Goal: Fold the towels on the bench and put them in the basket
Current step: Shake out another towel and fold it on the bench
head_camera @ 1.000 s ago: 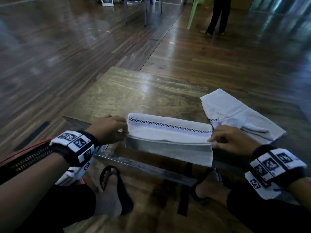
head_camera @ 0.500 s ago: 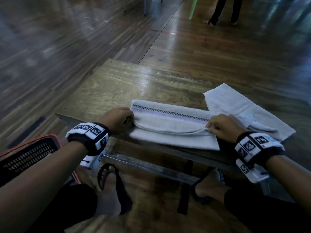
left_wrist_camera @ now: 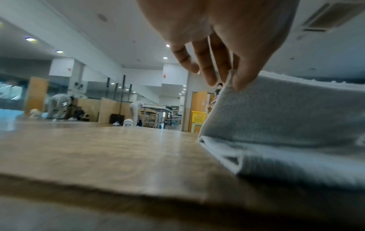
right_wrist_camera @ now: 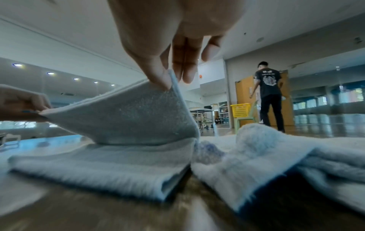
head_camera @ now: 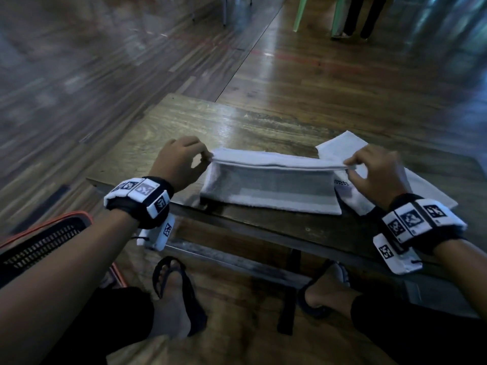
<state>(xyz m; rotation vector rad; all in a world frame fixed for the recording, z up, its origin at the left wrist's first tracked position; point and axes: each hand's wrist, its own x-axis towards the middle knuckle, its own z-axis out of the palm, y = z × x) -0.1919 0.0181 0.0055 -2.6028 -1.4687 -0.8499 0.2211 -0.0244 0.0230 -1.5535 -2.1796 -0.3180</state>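
Note:
A white towel (head_camera: 271,188) lies partly folded on the wooden bench (head_camera: 237,125), its upper layer raised like a flap. My left hand (head_camera: 204,158) pinches the flap's left corner, and my right hand (head_camera: 350,165) pinches its right corner. The left wrist view shows my left hand (left_wrist_camera: 230,81) with thumb and fingers closed on the towel (left_wrist_camera: 286,112) edge. In the right wrist view my right hand (right_wrist_camera: 170,82) pinches the towel (right_wrist_camera: 126,118) corner above the folded lower layers. A second white towel (head_camera: 411,180) lies rumpled to the right, also seen as the second towel (right_wrist_camera: 276,150).
A black mesh basket (head_camera: 39,243) with an orange rim stands on the floor at my lower left. My sandalled feet (head_camera: 174,291) are under the bench's front edge. A person (right_wrist_camera: 269,93) stands far off near a yellow basket (right_wrist_camera: 241,110) on a green chair.
Both hands have lifted the towel's near edge up off the bench and carried it away from me, so the layer now stands raised over the rest.

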